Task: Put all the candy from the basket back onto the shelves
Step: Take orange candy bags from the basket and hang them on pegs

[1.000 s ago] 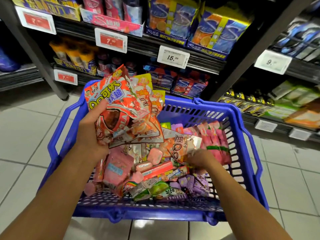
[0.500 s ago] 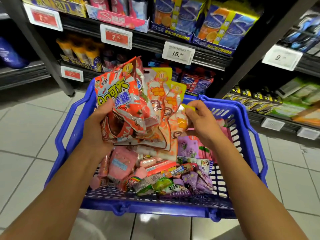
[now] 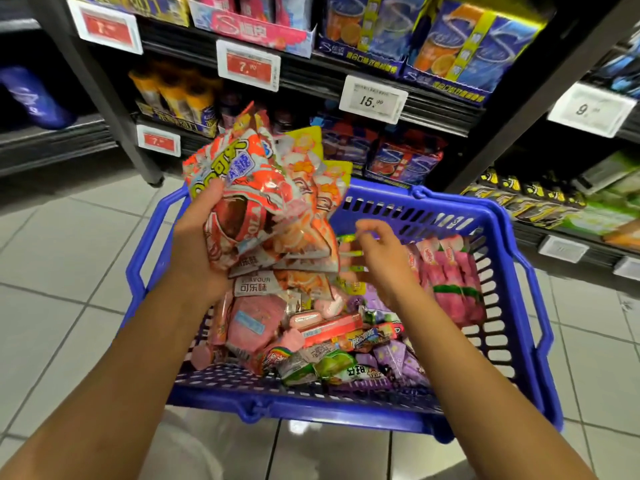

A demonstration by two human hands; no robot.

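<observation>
A blue plastic basket [image 3: 519, 341] sits on the tiled floor, holding several candy packs: pink, purple, green and red ones [image 3: 332, 344]. My left hand [image 3: 197, 244] grips a stack of orange and red gummy candy bags [image 3: 270, 206], held above the basket's left half. My right hand [image 3: 381, 261] hovers over the basket's middle, just right of the stack, fingers apart and holding nothing. Behind the basket stand dark store shelves [image 3: 429, 109] stocked with boxed candy.
Price tags [image 3: 373, 99] line the shelf edges. Blue and orange gum boxes [image 3: 460, 46] fill the upper shelf. Yellow tubes [image 3: 173, 95] stand on the lower left shelf. Green and black packs [image 3: 568, 202] lie on the right shelving. Grey floor tiles surround the basket.
My right hand brought one more bag up from the basket to the stack, then let go and drew back slightly. The left hand kept its hold on the bags.
</observation>
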